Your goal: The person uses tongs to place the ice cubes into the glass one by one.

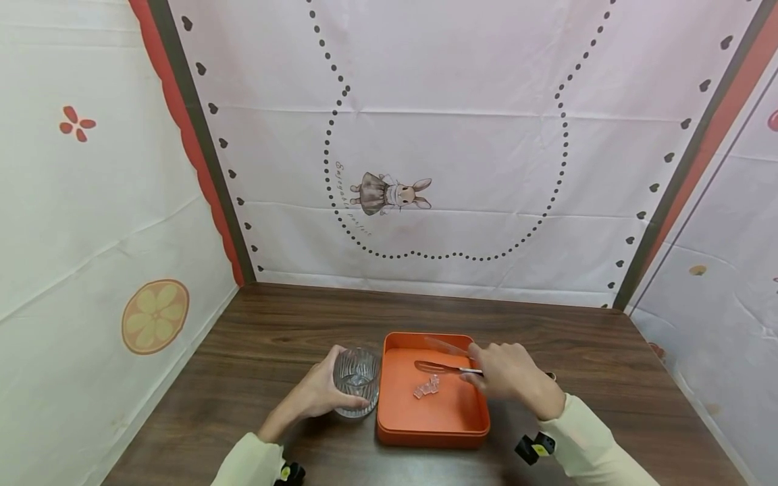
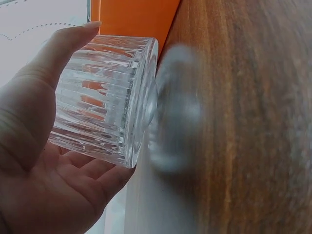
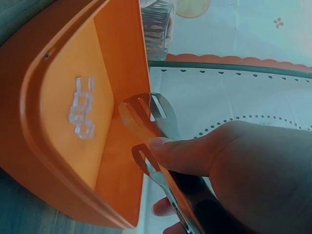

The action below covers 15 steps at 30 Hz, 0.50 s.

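Note:
My left hand grips a clear ribbed glass, thumb on one side and fingers round the other. In the left wrist view its base hangs a little over the table, with a blurred reflection below. Beside it lies an orange box, open at the top, with several small clear cubes clustered on its floor. My right hand holds metal tongs at the box's right side. The tongs' slotted tips are spread apart inside the box, away from the cubes, with nothing between them.
Brown wood-grain table surrounds the box. White printed cloth hangs behind the table and along both sides. A small black device is strapped at the right wrist, another at the left.

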### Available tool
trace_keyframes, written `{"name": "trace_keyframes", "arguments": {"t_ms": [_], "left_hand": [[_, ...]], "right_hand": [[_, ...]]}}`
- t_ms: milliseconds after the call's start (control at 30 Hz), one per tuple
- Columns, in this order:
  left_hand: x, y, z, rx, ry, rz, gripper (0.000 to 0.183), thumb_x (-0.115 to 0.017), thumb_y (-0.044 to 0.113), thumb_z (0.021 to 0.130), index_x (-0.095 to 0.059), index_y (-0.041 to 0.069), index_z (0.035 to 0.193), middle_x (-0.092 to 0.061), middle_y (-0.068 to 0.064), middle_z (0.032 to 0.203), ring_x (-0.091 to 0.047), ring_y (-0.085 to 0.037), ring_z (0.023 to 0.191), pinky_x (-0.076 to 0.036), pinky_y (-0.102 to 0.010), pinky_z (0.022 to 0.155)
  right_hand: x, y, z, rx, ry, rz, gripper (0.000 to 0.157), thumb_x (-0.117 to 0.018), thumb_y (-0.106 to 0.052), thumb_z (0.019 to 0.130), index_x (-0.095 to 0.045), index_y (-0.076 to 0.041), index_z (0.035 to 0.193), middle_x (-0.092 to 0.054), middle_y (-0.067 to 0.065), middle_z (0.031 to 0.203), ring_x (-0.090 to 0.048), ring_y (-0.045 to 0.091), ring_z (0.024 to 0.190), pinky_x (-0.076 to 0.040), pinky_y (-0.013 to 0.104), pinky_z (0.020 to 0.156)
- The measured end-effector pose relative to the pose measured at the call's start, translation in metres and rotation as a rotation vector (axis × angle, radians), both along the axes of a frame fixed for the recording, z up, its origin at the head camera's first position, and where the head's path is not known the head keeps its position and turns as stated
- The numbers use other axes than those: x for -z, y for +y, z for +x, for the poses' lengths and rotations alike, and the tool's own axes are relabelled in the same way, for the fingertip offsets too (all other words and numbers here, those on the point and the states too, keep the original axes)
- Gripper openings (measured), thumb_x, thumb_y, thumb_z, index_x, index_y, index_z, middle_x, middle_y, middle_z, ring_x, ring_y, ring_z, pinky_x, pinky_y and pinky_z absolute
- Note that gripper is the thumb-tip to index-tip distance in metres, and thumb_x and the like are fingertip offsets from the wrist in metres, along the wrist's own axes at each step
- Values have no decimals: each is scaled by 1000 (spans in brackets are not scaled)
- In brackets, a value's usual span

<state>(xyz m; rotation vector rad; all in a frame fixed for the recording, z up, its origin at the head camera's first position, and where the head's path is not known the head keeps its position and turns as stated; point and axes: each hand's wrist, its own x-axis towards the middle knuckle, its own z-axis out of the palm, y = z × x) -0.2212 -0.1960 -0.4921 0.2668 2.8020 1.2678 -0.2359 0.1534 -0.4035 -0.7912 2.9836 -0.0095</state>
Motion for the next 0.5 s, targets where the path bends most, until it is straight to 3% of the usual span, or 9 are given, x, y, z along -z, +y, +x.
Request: {"name": "trace_keyframes", "arguments": {"t_ms": [500], "left_hand": [[2,-1,0,24,14,-1,98,-94,45,59,-41,11,133,-63,-9,109,-60,-24,101,-48,-49,90]], "right_hand": [[12,-1,-3,35,-29,42,38,-71,-41,90,-61,-10,110,-52,-1,63,-49,17,53,-45,37,53]]}}
